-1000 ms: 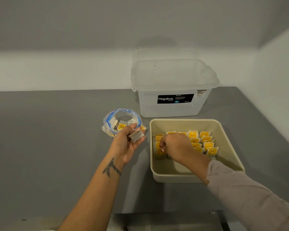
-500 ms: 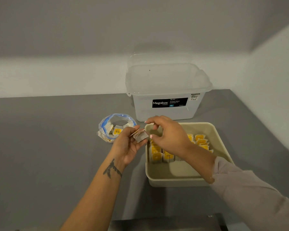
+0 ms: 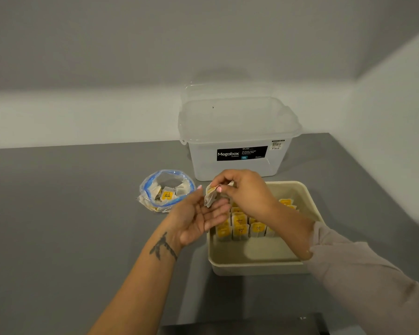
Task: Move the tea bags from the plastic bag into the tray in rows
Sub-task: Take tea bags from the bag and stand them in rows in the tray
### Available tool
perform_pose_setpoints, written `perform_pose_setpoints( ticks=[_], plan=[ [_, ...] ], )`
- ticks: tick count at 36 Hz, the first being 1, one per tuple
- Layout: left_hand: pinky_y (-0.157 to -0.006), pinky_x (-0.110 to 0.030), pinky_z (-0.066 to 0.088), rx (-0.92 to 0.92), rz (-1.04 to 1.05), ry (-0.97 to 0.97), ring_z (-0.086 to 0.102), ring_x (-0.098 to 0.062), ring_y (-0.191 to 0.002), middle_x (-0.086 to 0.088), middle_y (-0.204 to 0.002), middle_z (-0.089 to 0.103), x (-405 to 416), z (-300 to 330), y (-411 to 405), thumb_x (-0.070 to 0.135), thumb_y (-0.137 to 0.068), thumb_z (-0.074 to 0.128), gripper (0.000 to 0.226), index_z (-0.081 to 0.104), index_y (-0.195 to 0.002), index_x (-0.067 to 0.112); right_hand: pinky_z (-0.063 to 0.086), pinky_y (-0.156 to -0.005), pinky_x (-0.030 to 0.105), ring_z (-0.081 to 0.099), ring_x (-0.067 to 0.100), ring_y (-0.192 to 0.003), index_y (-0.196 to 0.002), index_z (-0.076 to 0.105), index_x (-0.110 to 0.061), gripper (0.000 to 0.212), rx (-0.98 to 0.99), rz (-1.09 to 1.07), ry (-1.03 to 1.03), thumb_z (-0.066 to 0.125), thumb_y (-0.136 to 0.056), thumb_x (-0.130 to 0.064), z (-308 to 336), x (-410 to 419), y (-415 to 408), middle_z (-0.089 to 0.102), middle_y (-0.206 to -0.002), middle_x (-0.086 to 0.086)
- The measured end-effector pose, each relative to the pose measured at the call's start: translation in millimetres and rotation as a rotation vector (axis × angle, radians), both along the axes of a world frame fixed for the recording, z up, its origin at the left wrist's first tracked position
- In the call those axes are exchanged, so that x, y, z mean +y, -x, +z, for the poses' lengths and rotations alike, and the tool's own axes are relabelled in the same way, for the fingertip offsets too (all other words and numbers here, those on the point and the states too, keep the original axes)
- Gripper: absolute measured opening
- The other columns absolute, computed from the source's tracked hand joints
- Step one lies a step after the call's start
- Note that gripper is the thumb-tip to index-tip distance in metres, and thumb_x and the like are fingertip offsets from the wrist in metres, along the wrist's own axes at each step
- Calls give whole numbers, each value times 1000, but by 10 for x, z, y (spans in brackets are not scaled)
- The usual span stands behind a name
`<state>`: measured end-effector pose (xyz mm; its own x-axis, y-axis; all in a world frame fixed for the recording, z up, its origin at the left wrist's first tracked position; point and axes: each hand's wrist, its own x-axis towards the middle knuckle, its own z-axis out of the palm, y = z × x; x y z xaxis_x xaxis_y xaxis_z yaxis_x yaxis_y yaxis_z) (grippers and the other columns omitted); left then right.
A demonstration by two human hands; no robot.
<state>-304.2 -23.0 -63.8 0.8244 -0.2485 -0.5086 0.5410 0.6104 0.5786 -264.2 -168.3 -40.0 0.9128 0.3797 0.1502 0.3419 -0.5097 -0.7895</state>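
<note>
Tea bag (image 3: 210, 196) sits pinched at its top in your right hand (image 3: 244, 189), above the loosely spread fingers of your left hand (image 3: 198, 218), just left of the tray (image 3: 257, 267). Several rows already stand in the tray's far half; its near half is bare. More tea bags remain in the plastic bag (image 3: 166, 189) to the left, so you're partway through

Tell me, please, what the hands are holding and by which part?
The right hand pinches a tea bag by its top edge; the open left hand holds nothing.
</note>
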Motion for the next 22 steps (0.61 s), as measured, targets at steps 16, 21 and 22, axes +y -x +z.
perform_pose_setpoints(
  ticks=[16, 21, 22],
  plan=[
    [-63, -20, 56, -136, 182, -277, 68, -15, -79, -9, -99, 70, -106, -30, -65, 7, -88, 59, 27, 60, -115, 3, 42, -48, 16, 57, 10, -49, -105, 61, -10, 18, 422, -174, -325, 50, -98, -23, -146, -140, 111, 64, -78, -1],
    [-62, -23, 57, -125, 176, -240, 69, -12, -63, -11, -86, 73, -121, -29, -52, 12, -91, 57, 21, 62, -108, 2, 46, -50, 14, 54, 7, -46, -99, 65, -10, 9, 441, -184, -389, 62, -90, -9, -163, -172, 119, 69, -77, 4],
    [-62, -24, 57, -120, 176, -230, 69, -13, -62, -11, -84, 73, -121, -33, -49, 14, -92, 56, 19, 62, -106, 3, 47, -51, 14, 54, 8, -47, -100, 66, -8, 11, 437, -195, -387, 62, -89, -8, -158, -182, 115, 69, -76, 4]
  ],
)
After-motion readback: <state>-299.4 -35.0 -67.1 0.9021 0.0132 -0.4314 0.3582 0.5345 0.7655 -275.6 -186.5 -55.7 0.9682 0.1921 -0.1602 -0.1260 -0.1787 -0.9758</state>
